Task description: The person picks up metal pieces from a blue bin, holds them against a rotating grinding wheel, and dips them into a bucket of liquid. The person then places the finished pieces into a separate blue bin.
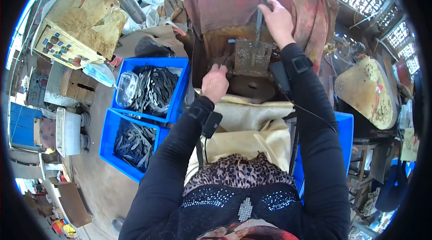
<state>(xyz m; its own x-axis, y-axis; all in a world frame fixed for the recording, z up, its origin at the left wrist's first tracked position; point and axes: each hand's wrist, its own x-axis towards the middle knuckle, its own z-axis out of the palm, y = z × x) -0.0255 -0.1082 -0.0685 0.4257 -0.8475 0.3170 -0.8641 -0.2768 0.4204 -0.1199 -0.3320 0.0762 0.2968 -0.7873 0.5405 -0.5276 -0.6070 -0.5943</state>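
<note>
My right hand (278, 23) is closed around the top end of an upright metal lever (258, 26). That lever rises behind a worn, speckled metal block (243, 54) on the machine in front of me. Lower and to the left, my left hand (215, 83) has its fingers pinched together beside the block. Whatever sits between those fingertips is too small and dark to make out. Under the block lies a dark round disc (252, 88). A stained red cloth (225, 3) drapes over the back of the machine.
To my left, two blue bins (173, 63) (128, 170) hold many dark metal strips; a clear plastic tub (127, 89) rests in the farther one. A control box (67, 37) with knobs stands beyond them. Another blue bin (344, 136) is at my right, near a speckled yellowish panel (366, 91).
</note>
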